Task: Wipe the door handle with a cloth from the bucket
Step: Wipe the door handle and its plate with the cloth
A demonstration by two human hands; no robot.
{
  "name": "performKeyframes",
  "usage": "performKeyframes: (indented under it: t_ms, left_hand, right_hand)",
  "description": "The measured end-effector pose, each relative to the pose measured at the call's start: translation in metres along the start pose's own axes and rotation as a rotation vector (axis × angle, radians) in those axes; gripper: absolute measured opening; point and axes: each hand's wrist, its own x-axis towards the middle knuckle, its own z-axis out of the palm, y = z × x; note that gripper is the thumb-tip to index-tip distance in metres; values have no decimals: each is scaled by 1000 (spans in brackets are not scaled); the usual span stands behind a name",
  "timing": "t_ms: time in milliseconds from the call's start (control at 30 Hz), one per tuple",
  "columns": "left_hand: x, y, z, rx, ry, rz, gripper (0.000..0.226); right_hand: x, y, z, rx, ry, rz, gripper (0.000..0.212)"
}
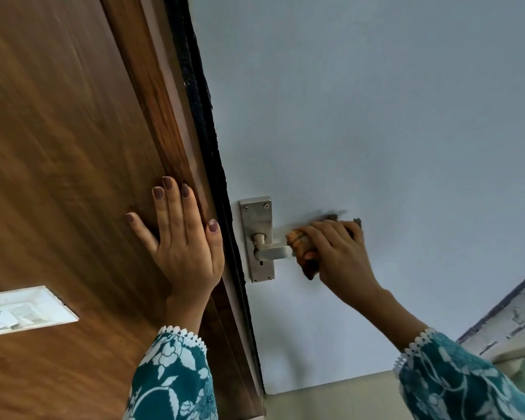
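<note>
Wooden frame adjoins pale blue door.

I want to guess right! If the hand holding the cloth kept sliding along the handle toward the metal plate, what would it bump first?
Probably the round hub where the door handle joins the metal plate; the right hand and cloth point that way.

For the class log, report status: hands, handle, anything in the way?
Left hand flat on wood frame, open. Right hand shut on cloth, wrapped round handle lever. Nothing in the way.
</note>
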Motion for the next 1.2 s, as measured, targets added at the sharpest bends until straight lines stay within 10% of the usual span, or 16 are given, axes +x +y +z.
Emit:
performKeyframes:
  t_ms: [400,767,1200]
  left_hand:
    - [-1,5,0,-1,-44,16,55]
    - [-4,-16,-18,-8,-171,57,56]
    - [-11,-14,-9,36,-127,43,54]
  right_hand:
    - [13,-75,20,-22,34,3,37]
    - [-2,-2,12,145,126,31,35]
    - [-21,-34,43,1642,421,869,17]
